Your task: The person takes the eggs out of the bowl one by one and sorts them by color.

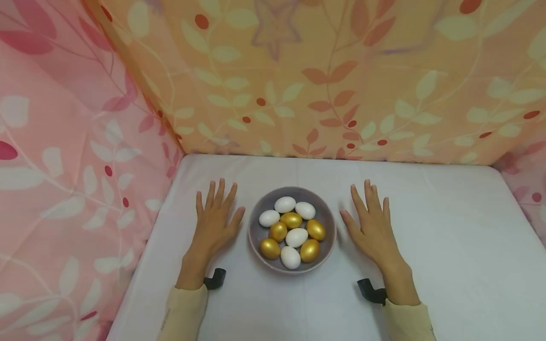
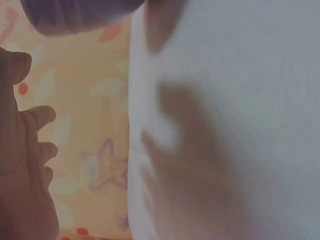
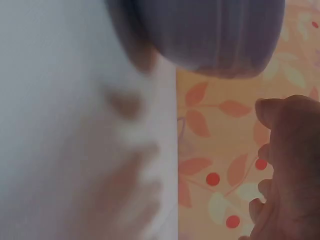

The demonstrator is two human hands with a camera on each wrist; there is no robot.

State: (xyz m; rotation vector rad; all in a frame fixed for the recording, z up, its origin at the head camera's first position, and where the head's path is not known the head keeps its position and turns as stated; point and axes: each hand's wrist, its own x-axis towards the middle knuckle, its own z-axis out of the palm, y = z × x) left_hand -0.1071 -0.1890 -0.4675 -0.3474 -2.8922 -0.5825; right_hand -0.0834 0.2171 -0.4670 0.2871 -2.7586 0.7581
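Observation:
A round grey-purple bowl (image 1: 292,272) stands on the white-covered table, holding several white eggs (image 1: 285,204) and several gold eggs (image 1: 316,229). To its left is my left hand (image 1: 214,226), palm down with fingers straight and spread. My right hand (image 1: 373,232) mirrors it on the right side. Neither hand touches the bowl or holds anything. In the left wrist view the left hand (image 2: 22,155) shows beside its shadow, with part of the bowl (image 2: 80,15) above. The right wrist view has the right hand (image 3: 297,165) below the bowl's side (image 3: 215,35).
The white tablecloth (image 1: 448,237) covers the table. Behind it hangs an orange leaf-patterned cloth (image 1: 324,85), and a pink one (image 1: 64,166) hangs along the left. Black wrist mounts (image 1: 215,279) jut inward from both wrists, by the beige sleeves (image 1: 184,310).

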